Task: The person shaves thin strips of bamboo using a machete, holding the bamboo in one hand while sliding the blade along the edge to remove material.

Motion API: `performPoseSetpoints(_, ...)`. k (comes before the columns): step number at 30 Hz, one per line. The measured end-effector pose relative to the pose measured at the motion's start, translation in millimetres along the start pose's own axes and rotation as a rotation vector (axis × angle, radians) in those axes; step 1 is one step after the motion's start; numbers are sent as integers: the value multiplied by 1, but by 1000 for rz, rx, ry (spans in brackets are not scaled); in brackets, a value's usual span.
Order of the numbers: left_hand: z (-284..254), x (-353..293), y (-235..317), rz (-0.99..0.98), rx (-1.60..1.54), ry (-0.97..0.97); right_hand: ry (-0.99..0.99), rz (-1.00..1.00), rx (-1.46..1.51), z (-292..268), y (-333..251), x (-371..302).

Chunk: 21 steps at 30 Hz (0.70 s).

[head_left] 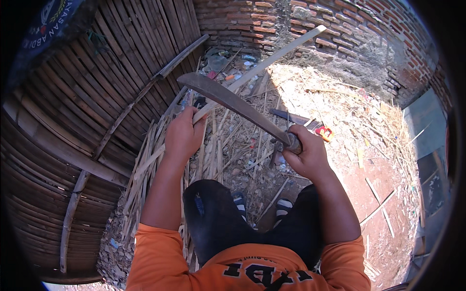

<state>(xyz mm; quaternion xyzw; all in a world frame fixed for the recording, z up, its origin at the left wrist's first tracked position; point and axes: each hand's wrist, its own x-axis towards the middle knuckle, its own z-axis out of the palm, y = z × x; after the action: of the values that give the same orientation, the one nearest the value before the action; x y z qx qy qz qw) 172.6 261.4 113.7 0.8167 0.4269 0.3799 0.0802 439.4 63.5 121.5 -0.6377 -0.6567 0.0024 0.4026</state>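
Note:
My left hand (184, 133) is closed round the near end of a long pale bamboo strip (272, 59), which slants up and away to the right. In my right hand (307, 153) is the handle of a machete (233, 101). Its dark, broad blade points to the upper left and crosses the strip just beyond my left hand; I cannot tell whether blade and strip touch. On the ground past my right hand lies a handsaw (293, 118) with a red and yellow handle.
Split bamboo strips (145, 167) lie heaped at the left, beside a bamboo slat wall (73, 131). A brick wall (340, 29) closes the far side. Shavings and litter (335, 104) cover the ground ahead. Crossed sticks (382, 206) lie at right, near a grey-green panel (424, 128).

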Motion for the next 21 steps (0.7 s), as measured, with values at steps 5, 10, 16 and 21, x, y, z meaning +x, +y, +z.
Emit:
performPoseSetpoints(5,-25,-78,21,-236,109,-288,-136,-123,-121,47,30,-2)
performPoseSetpoints(10,-18,-134,40,-357,76,-375,-157,-120,-56,87,72,-29)
performPoseSetpoints(16,4,-156,65,-333,48,-381,-362,-245,-3,82,50,-42)
performPoseSetpoints(21,-2,-164,87,-336,169,-443,-289,-1,40,54,84,-42)
